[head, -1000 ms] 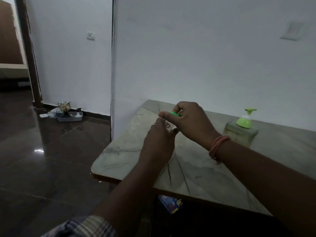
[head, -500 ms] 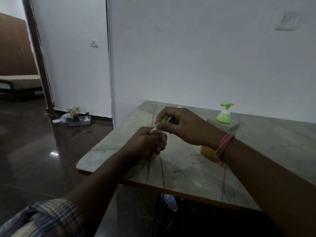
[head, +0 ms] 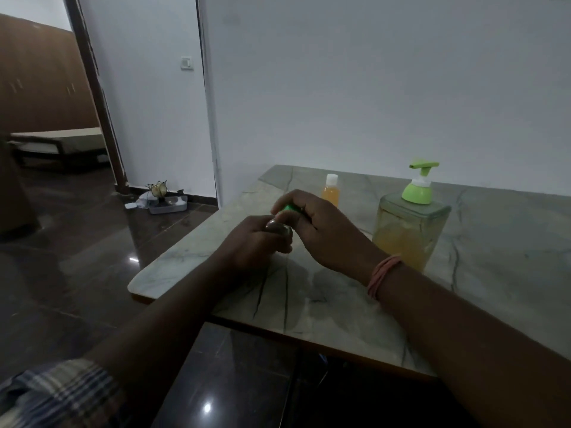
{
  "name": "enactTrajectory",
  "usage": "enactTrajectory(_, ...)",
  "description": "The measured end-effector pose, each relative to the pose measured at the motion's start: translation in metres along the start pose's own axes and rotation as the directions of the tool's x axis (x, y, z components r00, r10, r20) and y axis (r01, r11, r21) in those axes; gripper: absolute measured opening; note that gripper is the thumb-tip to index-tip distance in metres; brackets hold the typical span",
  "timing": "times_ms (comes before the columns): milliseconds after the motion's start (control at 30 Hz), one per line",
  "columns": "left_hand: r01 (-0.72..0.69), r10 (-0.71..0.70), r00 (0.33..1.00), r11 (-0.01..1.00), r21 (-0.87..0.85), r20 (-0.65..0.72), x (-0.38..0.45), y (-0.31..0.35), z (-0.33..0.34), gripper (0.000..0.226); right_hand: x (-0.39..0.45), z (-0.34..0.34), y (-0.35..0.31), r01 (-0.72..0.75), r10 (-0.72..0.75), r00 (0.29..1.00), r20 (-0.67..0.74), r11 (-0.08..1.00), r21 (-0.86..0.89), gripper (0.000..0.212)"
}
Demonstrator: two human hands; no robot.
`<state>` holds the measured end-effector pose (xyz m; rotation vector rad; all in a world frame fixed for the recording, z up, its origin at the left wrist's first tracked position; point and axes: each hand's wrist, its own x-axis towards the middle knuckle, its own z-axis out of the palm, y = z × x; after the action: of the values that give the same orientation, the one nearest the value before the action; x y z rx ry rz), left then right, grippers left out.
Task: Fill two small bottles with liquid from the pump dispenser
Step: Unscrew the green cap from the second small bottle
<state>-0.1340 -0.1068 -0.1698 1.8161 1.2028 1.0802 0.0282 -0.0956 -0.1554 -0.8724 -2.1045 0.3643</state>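
My left hand (head: pixel 256 242) is wrapped around a small clear bottle (head: pixel 279 228) held just above the marble table (head: pixel 494 273); only its shoulder shows. My right hand (head: pixel 321 230) pinches a green cap (head: pixel 289 207) at the bottle's top. A second small bottle (head: pixel 330 193), filled with orange liquid and closed by a white cap, stands upright behind my hands. The pump dispenser (head: pixel 411 230), a square clear bottle with a green pump head and yellowish liquid in its lower half, stands to the right of my right hand.
The table's rounded left corner (head: pixel 136 285) hangs over a dark glossy floor. A white wall runs behind the table. A small tray with clutter (head: pixel 167 202) lies on the floor by the wall corner, next to a doorway (head: pixel 61 134).
Both hands have come lower and nearer the table with the bottle and cap. The view shifted left and down, bringing the orange-filled bottle into sight behind my hands.
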Motion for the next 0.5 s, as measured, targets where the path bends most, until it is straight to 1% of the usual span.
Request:
enactTrajectory(67,0.017,-0.015,0.999,0.999,-0.029,0.041,0.0,0.002,-0.004,0.014,-0.003,-0.006,0.002,0.073,-0.074,0.997,0.004,0.993,0.088,0.03)
enactTrajectory(133,0.002,-0.002,0.999,1.0,0.008,0.051,0.001,0.002,-0.004,0.021,-0.005,-0.008,0.003,0.076,-0.078,0.997,0.008,0.985,0.158,0.037)
enactTrajectory(200,-0.019,0.018,0.999,1.0,0.021,0.046,0.002,0.003,-0.002,0.02,-0.007,-0.003,0.003,-0.008,0.015,0.999,-0.035,0.981,0.192,0.041)
enactTrajectory(233,-0.014,0.013,0.999,1.0,0.015,0.034,0.002,0.003,0.001,0.018,-0.006,0.0,0.003,-0.058,0.077,0.993,-0.086,0.977,0.204,0.043)
enactTrajectory(267,-0.015,0.015,1.0,1.0,0.02,0.023,0.004,0.002,0.002,0.015,-0.005,0.002,0.004,-0.094,0.128,0.981,-0.147,0.972,0.215,0.043)
enactTrajectory(300,-0.02,0.02,1.0,0.999,0.032,0.008,0.004,0.0,0.004,0.012,-0.004,0.003,0.005,-0.106,0.148,0.969,-0.2,0.973,0.206,0.04)
enactTrajectory(367,-0.038,0.039,0.999,0.996,0.079,-0.011,0.006,-0.004,0.005,0.01,-0.002,0.004,0.007,-0.076,0.103,0.959,-0.263,0.991,0.112,0.025)
enactTrajectory(433,-0.043,0.044,0.999,0.995,0.089,-0.01,0.004,-0.003,0.005,0.01,-0.004,0.002,0.006,-0.026,0.039,0.97,-0.238,0.998,0.057,0.009)
enactTrajectory(500,-0.016,0.017,1.0,0.999,0.034,-0.008,0.003,-0.002,0.004,0.012,-0.007,0.001,0.006,0.032,-0.028,0.987,-0.155,0.999,0.021,0.017)
